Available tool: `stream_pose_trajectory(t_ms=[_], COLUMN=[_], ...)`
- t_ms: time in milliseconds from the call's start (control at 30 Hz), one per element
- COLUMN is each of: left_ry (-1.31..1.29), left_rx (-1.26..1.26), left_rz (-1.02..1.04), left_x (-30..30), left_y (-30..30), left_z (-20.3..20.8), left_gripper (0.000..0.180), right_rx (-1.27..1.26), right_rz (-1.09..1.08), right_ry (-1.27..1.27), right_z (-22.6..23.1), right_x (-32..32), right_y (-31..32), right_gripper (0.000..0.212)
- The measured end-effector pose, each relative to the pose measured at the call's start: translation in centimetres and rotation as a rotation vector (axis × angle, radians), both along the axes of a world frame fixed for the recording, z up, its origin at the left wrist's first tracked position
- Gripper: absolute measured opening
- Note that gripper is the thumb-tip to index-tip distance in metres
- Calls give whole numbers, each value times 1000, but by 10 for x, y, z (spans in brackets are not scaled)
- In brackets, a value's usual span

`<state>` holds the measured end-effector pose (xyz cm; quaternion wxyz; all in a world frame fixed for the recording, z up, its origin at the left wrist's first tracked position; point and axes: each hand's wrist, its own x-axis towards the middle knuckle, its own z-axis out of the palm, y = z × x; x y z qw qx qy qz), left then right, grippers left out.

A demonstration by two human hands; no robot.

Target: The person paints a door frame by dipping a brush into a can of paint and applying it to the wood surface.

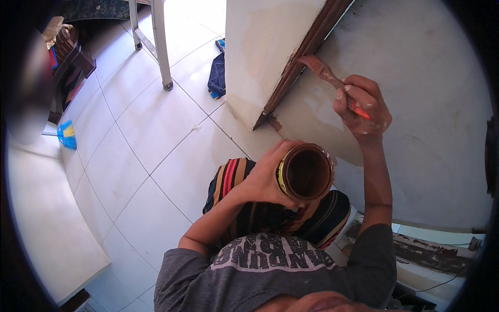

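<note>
Head view: left hand (267, 174) wrapped around can (287, 174), near centre above the lap, open top showing, brown inside. Right hand (366, 109) grasping brush (325, 72) by its handle, far right of can; bristle end at brown trim (290, 78), contact likely but not certain. Far left of trim: blue cloth (217, 77) on tiles (150, 135), then metal legs (162, 49). Broom head (67, 136) at left.

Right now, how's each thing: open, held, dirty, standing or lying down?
Can: open, brown inside, in the left hand
Paintbrush: stained brown, in the right hand
Wooden trim: brown, brush tip at it
Metal stand: standing
Dark blue cloth: crumpled on the floor
Broom: bristles fanned out
</note>
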<state>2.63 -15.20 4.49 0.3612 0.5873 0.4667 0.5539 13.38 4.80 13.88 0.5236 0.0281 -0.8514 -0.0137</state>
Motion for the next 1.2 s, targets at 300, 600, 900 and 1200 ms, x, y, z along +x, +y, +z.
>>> stream_pose_trajectory(t_ms=[300, 600, 900, 1200], left_ry=[-19, -104, -88, -29], left_rx=[-11, -22, -43, -34], left_rz=[18, 106, 103, 101], left_x=[2, 3, 9, 9], left_y=[0, 8, 10, 12], left_z=[-11, -9, -19, -12], left_gripper=[110, 104, 108, 108], right_rx=[203, -66, 54, 149], right_rz=[-6, 76, -13, 74], right_ry=[-11, -101, -25, 242], right_z=[-11, -33, -3, 10], right_x=[11, 5, 1, 5], right_y=[-15, -3, 10, 3], right_gripper=[33, 30, 27, 33])
